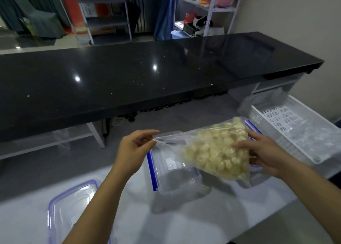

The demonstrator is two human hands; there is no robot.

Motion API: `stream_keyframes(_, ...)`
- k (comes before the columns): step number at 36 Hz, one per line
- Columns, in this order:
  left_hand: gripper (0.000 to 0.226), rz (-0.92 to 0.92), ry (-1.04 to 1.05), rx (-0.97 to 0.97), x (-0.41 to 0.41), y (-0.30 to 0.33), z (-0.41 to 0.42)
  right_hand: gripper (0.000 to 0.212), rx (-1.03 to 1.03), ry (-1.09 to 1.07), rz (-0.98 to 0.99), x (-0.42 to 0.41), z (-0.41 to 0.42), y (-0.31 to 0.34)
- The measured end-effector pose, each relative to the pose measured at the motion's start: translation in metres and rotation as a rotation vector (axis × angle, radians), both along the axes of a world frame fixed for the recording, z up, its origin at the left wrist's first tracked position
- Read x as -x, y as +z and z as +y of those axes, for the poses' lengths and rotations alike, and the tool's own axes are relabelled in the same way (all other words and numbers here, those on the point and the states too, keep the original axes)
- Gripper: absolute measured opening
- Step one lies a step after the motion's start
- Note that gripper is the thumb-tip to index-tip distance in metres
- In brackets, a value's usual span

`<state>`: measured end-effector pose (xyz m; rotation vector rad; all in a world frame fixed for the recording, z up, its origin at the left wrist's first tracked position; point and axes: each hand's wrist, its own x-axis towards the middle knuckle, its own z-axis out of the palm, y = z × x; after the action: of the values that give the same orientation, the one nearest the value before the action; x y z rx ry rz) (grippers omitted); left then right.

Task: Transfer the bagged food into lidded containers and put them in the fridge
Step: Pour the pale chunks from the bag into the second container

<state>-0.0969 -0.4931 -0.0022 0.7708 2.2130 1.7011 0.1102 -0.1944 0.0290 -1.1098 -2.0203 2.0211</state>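
A person holds a clear plastic bag (212, 151) full of pale yellow food pieces (217, 151) in the air above an open clear container (175, 177) with blue clips on its rim. The left hand (134, 151) pinches the empty mouth end of the bag between thumb and forefinger, the other fingers loosely curled, and the plastic stretches taut from that pinch. The right hand (265, 155) grips the full end of the bag, its fingers spread and bent over the lumpy side, the thumb out of sight behind the bag. The bag lies tilted, its full end higher and to the right. The container rests on a white table (184, 216). A clear lid (73, 210) with a blue edge lies flat at the near left of the table, well apart from the container. A white slotted basket (295, 125) stands to the right, and a long black counter (129, 77) runs behind.
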Motion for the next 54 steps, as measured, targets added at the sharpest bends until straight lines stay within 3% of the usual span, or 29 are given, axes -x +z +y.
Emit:
stream_keyframes(6, 0.035, -0.027, -0.015, 0.065, 0.005, -0.008, 0.003, 0.034, -0.036, 0.011, -0.104, 0.009, 0.000, -0.006)
stream_keyframes(10, 0.044, -0.055, 0.019, 0.001, 0.004, -0.015, 0.001, 0.037, -0.040, -0.019, -0.074, 0.015, 0.002, 0.001)
stream_keyframes(17, 0.040, -0.026, 0.082, -0.062, -0.004, -0.025, -0.001, 0.031, -0.049, 0.006, -0.074, 0.022, 0.002, 0.005)
stream_keyframes(31, 0.021, 0.014, 0.247, 0.081, 0.001, -0.052, 0.019, 0.035, -0.078, -0.031, -0.090, 0.017, -0.015, -0.001)
stream_keyframes(34, 0.034, 0.019, 0.230, 0.174, 0.009, -0.055, 0.029, 0.034, -0.090, -0.060, -0.090, 0.016, -0.023, -0.002)
stream_keyframes(37, 0.066, -0.097, 0.202, 0.306, 0.022, -0.055, 0.036, 0.034, -0.053, -0.087, -0.068, 0.014, -0.031, -0.002)
stream_keyframes(39, 0.072, -0.129, 0.152, 0.370, 0.032, -0.053, 0.040, 0.032, -0.026, -0.106, -0.052, 0.012, -0.036, 0.000)
stream_keyframes(45, 0.057, -0.134, -0.052, 0.537, 0.048, -0.044, 0.048, 0.030, -0.021, -0.107, -0.050, 0.009, -0.039, 0.002)
stream_keyframes(54, 0.043, -0.113, -0.042, 0.549, 0.021, -0.051, 0.033, 0.037, -0.026, -0.060, -0.118, -0.004, -0.036, -0.005)
